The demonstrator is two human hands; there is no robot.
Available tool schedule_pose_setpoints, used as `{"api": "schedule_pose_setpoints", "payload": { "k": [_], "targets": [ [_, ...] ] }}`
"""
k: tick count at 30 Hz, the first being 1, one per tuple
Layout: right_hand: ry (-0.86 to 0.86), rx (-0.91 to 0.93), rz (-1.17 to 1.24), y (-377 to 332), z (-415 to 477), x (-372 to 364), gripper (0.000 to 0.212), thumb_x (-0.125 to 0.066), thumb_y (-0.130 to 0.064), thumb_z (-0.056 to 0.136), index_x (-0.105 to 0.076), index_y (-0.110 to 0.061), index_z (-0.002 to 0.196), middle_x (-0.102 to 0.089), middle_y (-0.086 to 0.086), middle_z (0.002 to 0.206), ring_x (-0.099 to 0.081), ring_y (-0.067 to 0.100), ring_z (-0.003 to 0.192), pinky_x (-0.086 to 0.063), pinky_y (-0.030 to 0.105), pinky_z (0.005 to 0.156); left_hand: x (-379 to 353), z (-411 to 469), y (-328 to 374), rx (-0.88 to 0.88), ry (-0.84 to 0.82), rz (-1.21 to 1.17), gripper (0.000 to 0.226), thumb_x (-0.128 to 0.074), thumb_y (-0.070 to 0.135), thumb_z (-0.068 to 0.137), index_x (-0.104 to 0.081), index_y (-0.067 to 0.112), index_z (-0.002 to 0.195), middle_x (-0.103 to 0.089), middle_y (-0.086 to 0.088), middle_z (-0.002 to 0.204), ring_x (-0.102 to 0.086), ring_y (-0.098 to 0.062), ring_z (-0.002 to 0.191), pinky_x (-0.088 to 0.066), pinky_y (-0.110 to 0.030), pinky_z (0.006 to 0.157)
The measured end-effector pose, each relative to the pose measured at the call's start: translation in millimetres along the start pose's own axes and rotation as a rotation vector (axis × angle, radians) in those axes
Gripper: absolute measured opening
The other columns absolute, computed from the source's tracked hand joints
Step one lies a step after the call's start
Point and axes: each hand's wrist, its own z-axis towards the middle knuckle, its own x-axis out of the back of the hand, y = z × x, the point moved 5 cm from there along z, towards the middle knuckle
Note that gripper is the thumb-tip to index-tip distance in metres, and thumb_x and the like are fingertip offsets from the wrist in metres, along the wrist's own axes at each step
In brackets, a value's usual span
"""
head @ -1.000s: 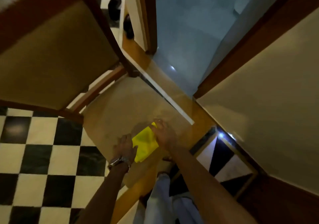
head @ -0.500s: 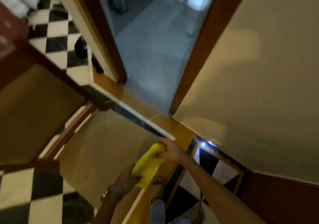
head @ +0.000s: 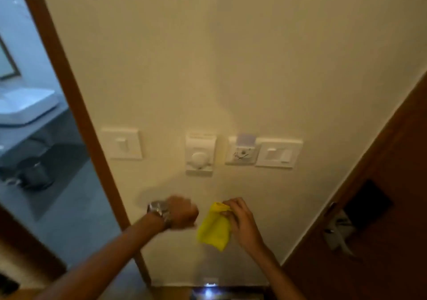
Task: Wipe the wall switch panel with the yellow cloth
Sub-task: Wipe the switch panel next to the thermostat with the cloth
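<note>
A row of white wall plates hangs on the cream wall: a single switch plate (head: pixel 123 143) at left, a round dial controller (head: pixel 200 155) in the middle, a key-card slot (head: pixel 241 153) and a switch panel (head: pixel 277 153) at right. My right hand (head: pixel 242 221) holds the bunched yellow cloth (head: pixel 215 228) by its top, below the plates and apart from them. My left hand (head: pixel 182 213), with a metal watch on the wrist, is curled into a loose fist just left of the cloth, blurred, holding nothing.
A brown door frame (head: pixel 76 105) runs down the left of the wall, with a bathroom sink (head: pixel 25 107) and a dark bin (head: pixel 34 174) beyond it. A brown wooden door with a metal handle (head: pixel 337 230) stands at right. A small floor light (head: pixel 209 286) glows below.
The view has swung up from the floor and a chair to the wall with the switches. Both hands rose with the cloth; my left hand has let go of it.
</note>
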Motion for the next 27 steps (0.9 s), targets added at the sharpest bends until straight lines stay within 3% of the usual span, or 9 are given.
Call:
{"api": "schedule_pose_setpoints", "payload": {
  "k": [3,4,7,10,14,16,21,24,27],
  "targets": [
    [0.162,0.071,-0.079,-19,27,56,0.022,-0.058,-0.004,0.1,-0.067,-0.016,0.115,-0.058,0.001,0.111,-0.059,0.011,0.104,-0.049,0.024,0.091,196,-13,-4,-0.08,0.813,0.202,0.033,-0.051,0.043,0.106,-0.071,0.018,0.099,-0.073,-0.008,0.085,-0.072,-0.03,0.074,-0.055,-0.032,0.055],
    [0.213,0.101,-0.117,-27,36,66,0.024,-0.058,-0.004,0.099,-0.067,-0.018,0.116,-0.059,-0.001,0.112,-0.057,0.012,0.105,-0.047,0.022,0.091,250,-22,-7,-0.157,1.07,0.246,0.035,-0.048,0.042,0.104,-0.071,0.016,0.102,-0.073,-0.008,0.086,-0.072,-0.029,0.073,-0.055,-0.032,0.054],
    [0.418,0.125,-0.282,-43,56,87,0.022,-0.058,-0.019,0.097,-0.066,-0.024,0.117,-0.065,-0.004,0.111,-0.055,0.017,0.104,-0.045,0.03,0.09,377,-42,-30,-0.042,1.459,0.471,0.044,-0.049,0.041,0.107,-0.059,0.006,0.133,-0.06,-0.02,0.139,-0.059,-0.037,0.127,-0.05,-0.049,0.099],
    [0.613,0.118,-0.505,-51,74,95,0.03,-0.048,-0.041,0.097,-0.068,-0.019,0.101,-0.069,-0.002,0.095,-0.057,0.022,0.091,-0.04,0.039,0.085,441,-45,-68,0.301,1.525,0.526,0.072,-0.038,0.056,0.11,-0.029,0.004,0.159,-0.023,-0.021,0.166,-0.022,-0.043,0.153,-0.023,-0.065,0.123],
    [0.792,0.115,-0.657,-44,82,85,0.017,-0.059,-0.031,0.097,-0.065,-0.016,0.091,-0.067,0.008,0.104,-0.063,0.03,0.097,-0.043,0.048,0.088,441,-34,-87,0.317,1.591,0.607,0.079,-0.03,0.064,0.108,-0.019,0.009,0.163,-0.018,-0.017,0.169,-0.017,-0.042,0.155,-0.02,-0.066,0.123],
    [0.833,0.08,-0.631,-36,84,77,0.009,-0.064,-0.027,0.094,-0.065,-0.019,0.1,-0.061,0.013,0.121,-0.057,0.033,0.113,-0.039,0.052,0.093,443,-31,-90,0.319,1.618,0.626,0.08,-0.03,0.066,0.107,-0.02,0.011,0.163,-0.02,-0.016,0.168,-0.018,-0.041,0.155,-0.02,-0.065,0.123],
    [0.855,0.044,-0.504,-26,90,48,0.03,-0.057,-0.022,0.1,-0.054,-0.016,0.129,-0.05,0.017,0.147,-0.047,0.039,0.136,-0.038,0.057,0.107,445,-30,-89,0.345,1.656,0.653,0.079,-0.03,0.066,0.105,-0.023,0.011,0.163,-0.024,-0.016,0.167,-0.022,-0.041,0.154,-0.021,-0.064,0.123],
    [0.784,0.085,-0.457,-15,88,20,0.059,-0.048,-0.034,0.104,-0.031,-0.006,0.153,-0.031,0.024,0.16,-0.026,0.043,0.149,-0.036,0.063,0.113,443,-30,-89,0.366,1.64,0.657,0.078,-0.031,0.064,0.106,-0.025,0.01,0.162,-0.025,-0.017,0.167,-0.023,-0.042,0.153,-0.022,-0.064,0.123],
    [0.721,0.116,-0.549,-9,93,12,0.071,-0.038,-0.047,0.106,-0.014,-0.006,0.158,-0.009,0.021,0.167,-0.011,0.042,0.153,-0.033,0.061,0.115,444,-32,-88,0.387,1.654,0.658,0.078,-0.031,0.064,0.106,-0.026,0.01,0.162,-0.026,-0.016,0.167,-0.024,-0.041,0.153,-0.023,-0.063,0.123]
  ]
}}
